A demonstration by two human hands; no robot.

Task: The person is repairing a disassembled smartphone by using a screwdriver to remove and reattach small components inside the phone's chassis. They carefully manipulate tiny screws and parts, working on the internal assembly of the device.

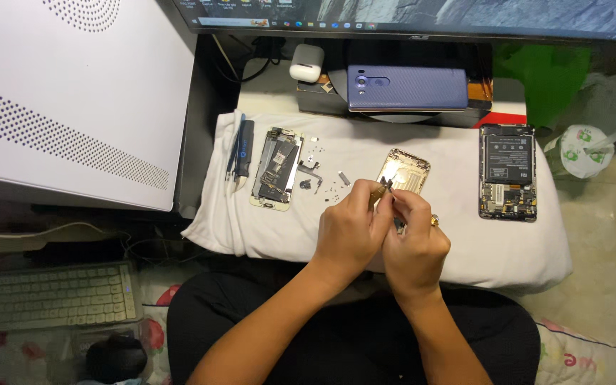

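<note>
My left hand [349, 227] and my right hand [413, 242] meet over a white cloth-covered pad [465, 242]. Both pinch a small metal part [386, 187] and a thin tool at the lower edge of a gold phone back shell [405, 171]. A ring shows on my right hand. Left of my hands lies an opened phone body with its circuit board exposed [278, 167]. Several tiny screws and small parts [333, 187] are scattered between it and the gold shell.
A second opened phone with a black battery [507, 171] lies at the pad's right. Blue prying tools [240, 151] lie at the left. A blue phone [408, 88] and white earbud case [306, 63] sit below a monitor. White computer case [65, 93] left, keyboard [51, 296] lower left.
</note>
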